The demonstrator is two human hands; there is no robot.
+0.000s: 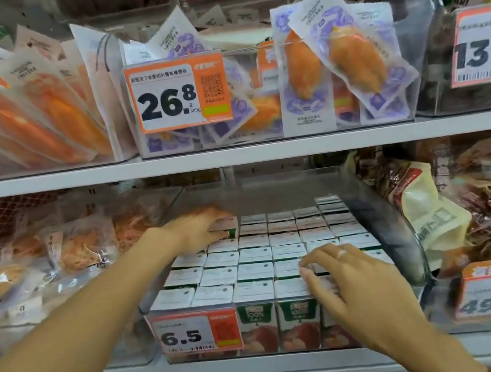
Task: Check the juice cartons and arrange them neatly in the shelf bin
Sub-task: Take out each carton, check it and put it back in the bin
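Several small juice cartons (254, 254) with white tops and green-and-red fronts stand in tight rows in a clear shelf bin (379, 216) on the lower shelf. My left hand (199, 229) reaches to the bin's back left corner and grips one carton (225, 228) that stands higher than the rest. Fingers spread, my right hand (344, 279) lies flat on the tops of the front right cartons and holds nothing. The bin's back part holds no cartons.
An orange price tag reading 6.5 (196, 333) hangs on the bin's front. Bagged snacks (67, 257) fill the bin to the left, and brown packets (475, 199) the one to the right. The shelf board (233, 155) above carries packaged food and a 26.8 tag (178, 94).
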